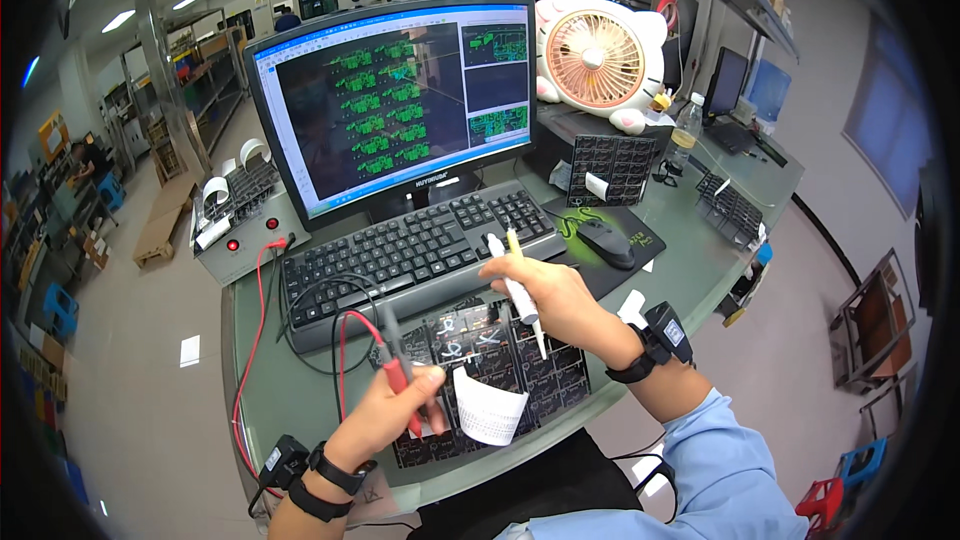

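Note:
My left hand (385, 415) is closed around a red-handled test probe (397, 378). A blurred grey shaft rises beside it, and red and black leads run off from there. In my right hand (565, 300) I grip a white marker pen (520, 298), together with a slimmer stick with a yellow end and a pale pointed tip; its kind is unclear. That tip points down over a black circuit board panel (560, 375) lying flat under both hands. White marks show on the panel's upper part. A curled printed paper strip (490, 410) lies across its middle, next to my left fingers.
Beyond the panel lie a black keyboard (425, 250) and a mouse (606, 243). A monitor (390, 105) shows green board layouts. To its left stands a grey box (240, 245) with red buttons. More panels (610, 170), a fan (597, 55) and a bottle (687, 125) stand rightward.

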Demonstrator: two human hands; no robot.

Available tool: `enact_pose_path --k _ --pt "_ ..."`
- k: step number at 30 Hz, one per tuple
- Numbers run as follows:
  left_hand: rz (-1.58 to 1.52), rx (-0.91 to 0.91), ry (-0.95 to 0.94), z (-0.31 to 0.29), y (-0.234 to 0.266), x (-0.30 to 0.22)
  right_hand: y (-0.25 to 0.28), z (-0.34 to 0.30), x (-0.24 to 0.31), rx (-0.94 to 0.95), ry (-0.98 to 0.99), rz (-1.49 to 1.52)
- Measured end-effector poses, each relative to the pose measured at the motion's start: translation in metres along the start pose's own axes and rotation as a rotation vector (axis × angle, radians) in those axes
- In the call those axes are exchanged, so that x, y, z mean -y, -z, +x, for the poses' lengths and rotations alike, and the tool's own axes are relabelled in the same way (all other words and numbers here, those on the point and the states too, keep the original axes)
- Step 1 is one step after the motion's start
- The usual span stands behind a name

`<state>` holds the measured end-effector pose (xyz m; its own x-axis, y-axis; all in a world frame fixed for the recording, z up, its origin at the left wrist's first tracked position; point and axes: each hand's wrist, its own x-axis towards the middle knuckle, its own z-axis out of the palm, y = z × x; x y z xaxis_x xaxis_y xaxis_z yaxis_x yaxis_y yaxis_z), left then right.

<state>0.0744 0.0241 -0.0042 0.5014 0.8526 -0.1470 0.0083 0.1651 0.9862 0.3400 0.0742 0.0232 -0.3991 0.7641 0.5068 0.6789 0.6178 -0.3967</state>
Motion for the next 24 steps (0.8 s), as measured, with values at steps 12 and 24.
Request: enact_pose_path --k 12,24 --pt "-0.033 0.525 -0.261 0.002 -0.004 0.014 -0.015 -0.010 -0.011 0.101 -0.022 -0.009" --pt "0.152 0.408 -0.162 0.003 -0.011 0.023 -0.015 -0.030 0.026 0.068 -0.475 1.041"
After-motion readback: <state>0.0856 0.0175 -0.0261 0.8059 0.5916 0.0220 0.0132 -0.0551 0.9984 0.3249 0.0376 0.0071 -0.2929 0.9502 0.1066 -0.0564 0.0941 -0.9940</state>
